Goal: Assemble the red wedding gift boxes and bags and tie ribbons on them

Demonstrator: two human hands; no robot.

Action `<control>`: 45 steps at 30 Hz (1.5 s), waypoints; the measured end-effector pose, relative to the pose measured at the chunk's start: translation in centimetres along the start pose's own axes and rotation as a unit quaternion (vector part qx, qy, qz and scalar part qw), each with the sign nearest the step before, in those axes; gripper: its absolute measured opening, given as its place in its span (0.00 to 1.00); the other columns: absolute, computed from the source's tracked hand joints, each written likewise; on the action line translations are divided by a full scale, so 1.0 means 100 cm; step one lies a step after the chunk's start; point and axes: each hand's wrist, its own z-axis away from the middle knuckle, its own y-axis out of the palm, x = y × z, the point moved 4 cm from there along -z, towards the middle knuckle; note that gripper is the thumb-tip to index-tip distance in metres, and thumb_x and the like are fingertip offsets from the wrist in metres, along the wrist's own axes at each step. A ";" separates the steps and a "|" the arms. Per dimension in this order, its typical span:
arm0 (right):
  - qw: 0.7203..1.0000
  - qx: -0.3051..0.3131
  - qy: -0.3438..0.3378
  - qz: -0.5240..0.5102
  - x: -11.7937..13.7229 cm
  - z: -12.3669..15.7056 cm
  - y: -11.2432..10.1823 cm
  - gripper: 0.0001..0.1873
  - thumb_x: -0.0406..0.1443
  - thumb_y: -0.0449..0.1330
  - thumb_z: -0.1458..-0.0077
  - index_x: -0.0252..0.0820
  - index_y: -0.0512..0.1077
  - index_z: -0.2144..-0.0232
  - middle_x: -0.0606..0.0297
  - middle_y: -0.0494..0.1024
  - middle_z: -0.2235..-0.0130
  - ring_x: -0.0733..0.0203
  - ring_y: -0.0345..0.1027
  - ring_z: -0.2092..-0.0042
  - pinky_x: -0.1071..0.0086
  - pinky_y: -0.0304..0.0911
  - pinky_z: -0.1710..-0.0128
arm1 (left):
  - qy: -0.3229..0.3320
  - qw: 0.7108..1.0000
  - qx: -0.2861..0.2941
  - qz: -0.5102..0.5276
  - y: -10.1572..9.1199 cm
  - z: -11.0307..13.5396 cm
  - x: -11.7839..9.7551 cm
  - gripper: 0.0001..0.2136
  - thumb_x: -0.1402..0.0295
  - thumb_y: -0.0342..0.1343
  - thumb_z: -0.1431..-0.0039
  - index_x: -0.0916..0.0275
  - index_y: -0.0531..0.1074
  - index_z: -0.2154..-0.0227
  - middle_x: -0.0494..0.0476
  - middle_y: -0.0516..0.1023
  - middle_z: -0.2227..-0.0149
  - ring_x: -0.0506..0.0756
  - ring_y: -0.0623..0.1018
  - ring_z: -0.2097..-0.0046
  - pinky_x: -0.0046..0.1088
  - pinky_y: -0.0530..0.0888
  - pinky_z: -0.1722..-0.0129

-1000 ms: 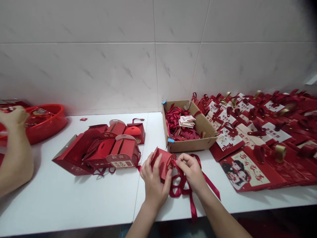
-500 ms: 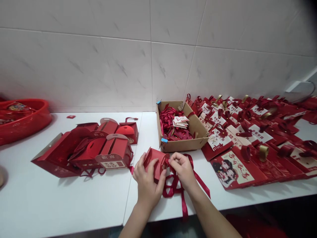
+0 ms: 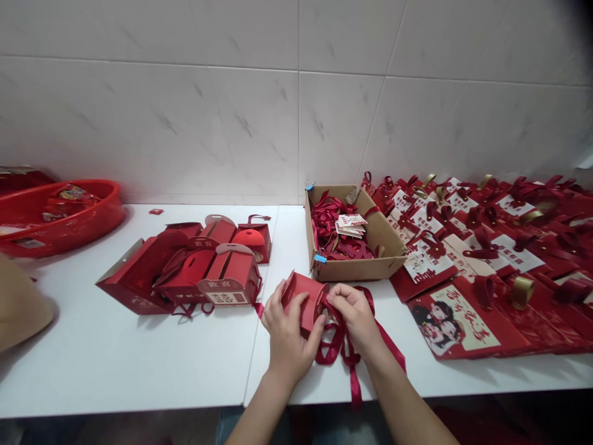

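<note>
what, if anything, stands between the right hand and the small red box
Nothing visible: the right hand is at the box's right end, pinching dark red ribbon; the left hand holds the small red box.

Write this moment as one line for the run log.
left hand: holding red gift box | right hand: pinching dark-red satin ribbon at its end | beyond: open cardboard box

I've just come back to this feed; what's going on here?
The person's left hand holds a small red box near the front of the white table, while the right hand pinches dark red ribbon at its side. Beyond stands an open cardboard box of ribbons and cards. Other red boxes sit left; red bags lie right.
</note>
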 end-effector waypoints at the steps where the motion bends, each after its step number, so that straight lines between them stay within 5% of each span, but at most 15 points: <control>1: 1.000 0.002 0.002 -0.010 0.001 0.000 0.000 0.12 0.38 0.62 0.52 0.40 0.64 0.79 0.73 0.65 0.80 0.71 0.52 0.78 0.75 0.49 0.77 | -0.001 1.000 0.001 0.001 0.000 0.000 0.000 0.15 0.62 0.54 0.40 0.61 0.69 0.52 0.70 0.55 0.39 0.69 0.60 0.39 0.50 0.62 0.45; 27: 0.993 0.004 0.008 -0.116 0.000 0.000 -0.001 0.12 0.38 0.64 0.54 0.40 0.65 0.80 0.73 0.65 0.83 0.71 0.53 0.80 0.76 0.51 0.79 | -0.017 1.000 -0.004 0.009 0.002 0.001 0.001 0.15 0.60 0.54 0.41 0.60 0.69 0.52 0.69 0.54 0.39 0.68 0.60 0.39 0.50 0.61 0.44; 40: 0.999 0.002 0.006 -0.032 -0.005 0.001 0.004 0.14 0.40 0.66 0.54 0.39 0.66 0.79 0.72 0.66 0.80 0.71 0.54 0.78 0.76 0.51 0.78 | -0.021 0.999 0.017 0.026 0.000 0.003 0.002 0.15 0.62 0.47 0.36 0.58 0.69 0.49 0.68 0.53 0.36 0.68 0.59 0.38 0.51 0.61 0.46; 45: 1.000 0.001 0.004 0.013 -0.003 0.001 0.004 0.17 0.43 0.67 0.54 0.38 0.67 0.79 0.71 0.67 0.80 0.71 0.55 0.77 0.76 0.51 0.77 | -0.053 0.997 0.054 0.019 -0.012 -0.014 0.001 0.16 0.68 0.41 0.34 0.53 0.75 0.56 0.61 0.61 0.38 0.66 0.62 0.41 0.53 0.59 0.47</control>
